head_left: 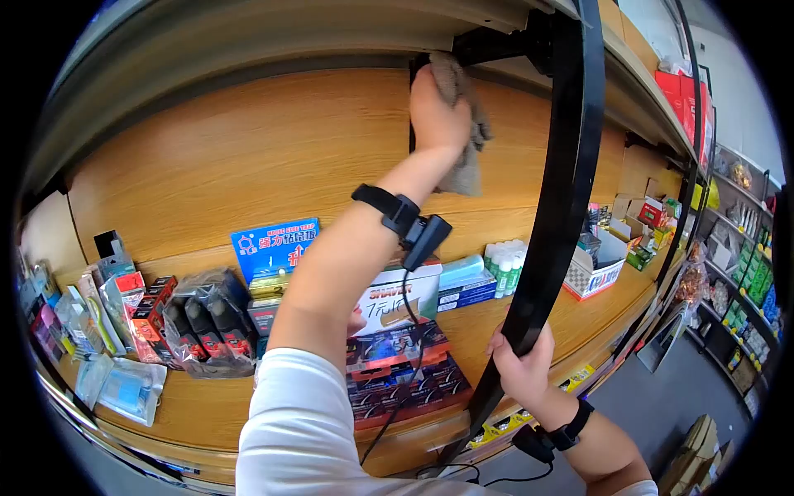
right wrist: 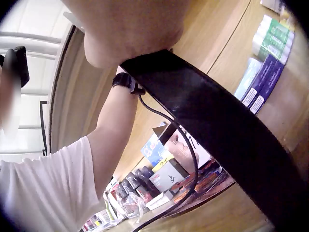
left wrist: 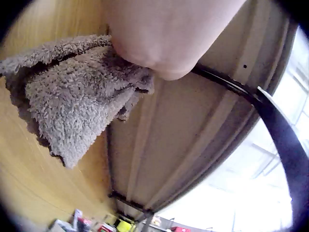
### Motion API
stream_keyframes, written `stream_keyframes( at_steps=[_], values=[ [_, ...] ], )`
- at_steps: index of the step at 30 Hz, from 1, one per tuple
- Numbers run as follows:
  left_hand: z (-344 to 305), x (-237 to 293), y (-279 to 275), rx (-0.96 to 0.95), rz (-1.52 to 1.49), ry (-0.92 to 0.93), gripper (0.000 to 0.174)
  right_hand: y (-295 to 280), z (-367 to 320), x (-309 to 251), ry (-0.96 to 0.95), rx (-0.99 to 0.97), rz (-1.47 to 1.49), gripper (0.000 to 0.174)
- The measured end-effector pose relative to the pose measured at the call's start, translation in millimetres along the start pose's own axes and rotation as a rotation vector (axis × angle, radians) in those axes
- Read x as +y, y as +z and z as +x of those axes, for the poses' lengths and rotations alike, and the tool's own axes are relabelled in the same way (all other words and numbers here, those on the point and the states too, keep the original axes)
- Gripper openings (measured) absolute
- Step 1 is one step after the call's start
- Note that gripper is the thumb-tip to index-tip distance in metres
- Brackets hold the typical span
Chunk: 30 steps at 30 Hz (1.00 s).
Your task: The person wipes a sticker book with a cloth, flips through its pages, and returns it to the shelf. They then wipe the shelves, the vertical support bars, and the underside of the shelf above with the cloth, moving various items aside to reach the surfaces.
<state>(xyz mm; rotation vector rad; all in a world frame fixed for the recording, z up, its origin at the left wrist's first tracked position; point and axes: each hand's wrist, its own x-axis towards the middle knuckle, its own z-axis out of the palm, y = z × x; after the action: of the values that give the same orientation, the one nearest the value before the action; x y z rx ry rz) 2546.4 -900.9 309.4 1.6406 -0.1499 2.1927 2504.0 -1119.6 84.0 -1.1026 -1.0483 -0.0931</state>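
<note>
Gray cloth (head_left: 463,172) located against wood back panel (head_left: 248,149), just under upper shelf (head_left: 248,37). Cloth bunched in left hand (head_left: 438,116), hanging past its right side and below in head view. Left hand grasping cloth; right hand (head_left: 527,368) clenched round black post (head_left: 566,165).

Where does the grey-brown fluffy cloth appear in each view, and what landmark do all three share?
Head: top centre, the grey-brown fluffy cloth in the left hand.
Left wrist: left half, beside the wooden back panel.
Right wrist: not in it.
Shared landmark: the black upright post, right of centre, at the right edge, and running diagonally, respectively.
</note>
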Motion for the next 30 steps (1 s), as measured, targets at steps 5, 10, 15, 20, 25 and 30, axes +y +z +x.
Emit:
stream_keyframes(
  at_steps=[5, 10, 15, 20, 25, 30],
  values=[
    [-4, 29, 8, 0.062, 0.052, -0.021, 0.051, 0, 1, 6, -0.032, 0.030, -0.021, 0.023],
    [4, 40, -13, -0.079, 0.159, 0.029, 0.055, 2, 1, 5, -0.029, 0.047, 0.002, 0.024],
    [4, 40, -40, 0.037, -0.064, -0.244, 0.045, -1, 1, 3, -0.041, 0.013, -0.024, 0.026],
    [18, 65, -75, 0.219, 0.104, 0.048, 0.054, 4, 2, -9, -0.087, 0.050, -0.010, 0.025],
    [44, 70, -61, 0.103, 0.206, 0.168, 0.045, 3, 3, -10, -0.042, 0.076, -0.042, 0.022],
    [31, 53, -25, 0.033, 0.335, 0.110, 0.040, 0, 4, -12, -0.043, 0.060, -0.116, 0.024]
  ],
)
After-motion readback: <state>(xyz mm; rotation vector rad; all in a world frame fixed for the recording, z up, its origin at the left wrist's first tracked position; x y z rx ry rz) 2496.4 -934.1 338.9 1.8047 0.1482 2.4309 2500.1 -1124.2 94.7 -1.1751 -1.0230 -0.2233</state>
